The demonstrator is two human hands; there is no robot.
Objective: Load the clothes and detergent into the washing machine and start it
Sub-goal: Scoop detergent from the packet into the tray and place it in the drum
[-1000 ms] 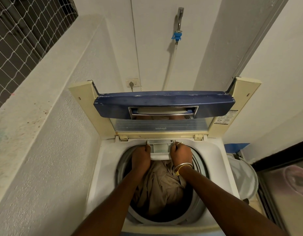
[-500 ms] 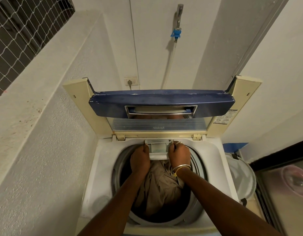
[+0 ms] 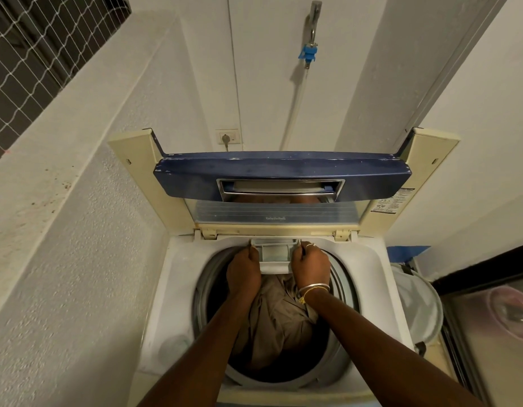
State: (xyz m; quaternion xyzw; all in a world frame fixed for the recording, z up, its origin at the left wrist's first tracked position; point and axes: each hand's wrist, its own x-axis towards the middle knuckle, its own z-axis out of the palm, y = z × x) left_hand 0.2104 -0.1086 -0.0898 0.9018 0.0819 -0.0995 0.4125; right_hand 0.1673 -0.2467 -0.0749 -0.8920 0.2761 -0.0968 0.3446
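A white top-loading washing machine stands below me with its folded lid raised at the back. Beige clothes lie in the drum. At the drum's back rim a small grey detergent drawer sticks out toward me. My left hand grips the drawer's left side with curled fingers. On the drawer's right side my right hand holds it, with a bangle on the wrist. Both forearms reach over the drum opening.
A rough white wall runs close along the machine's left side. A white mesh laundry basket stands to the right, beside a dark-framed glass door. On the back wall are a tap with a blue fitting, a hose and a socket.
Both hands stay on the drawer's sides and the drawer sits about where it was. My view has dipped slightly toward the machine.
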